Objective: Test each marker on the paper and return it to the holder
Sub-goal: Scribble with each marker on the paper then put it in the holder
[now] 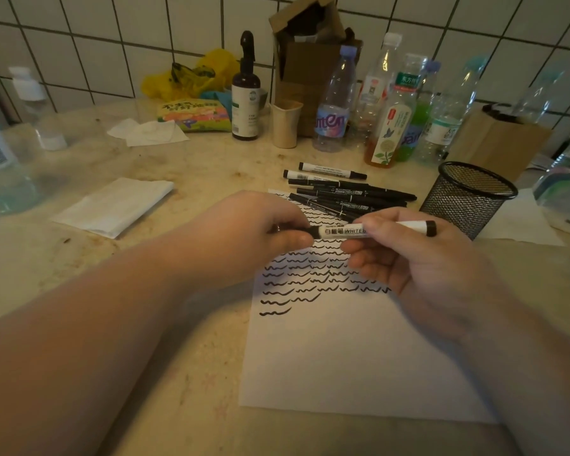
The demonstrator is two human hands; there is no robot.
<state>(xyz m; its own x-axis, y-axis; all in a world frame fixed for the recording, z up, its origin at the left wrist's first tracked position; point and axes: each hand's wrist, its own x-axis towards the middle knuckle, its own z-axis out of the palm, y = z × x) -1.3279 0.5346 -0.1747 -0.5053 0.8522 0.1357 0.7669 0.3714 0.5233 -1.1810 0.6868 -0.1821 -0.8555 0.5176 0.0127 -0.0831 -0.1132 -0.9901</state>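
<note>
I hold the whiteboard marker (369, 229) level at frame centre, my right hand (405, 255) clenched round its barrel, my left hand (260, 228) pinching the cap end. Capping or uncapping, I cannot tell. Next comes a stroke on the paper (343, 350) below or a drop into the mesh holder (468, 199) at right. Loose markers (343, 192) lie behind; bottles (389, 103) crowd the stained desk (185, 373) against the tiled wall.

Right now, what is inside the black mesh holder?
Through the mesh holder no marker shows; its bottom is hidden by the wall. The markers lie beside it on the table.
</note>
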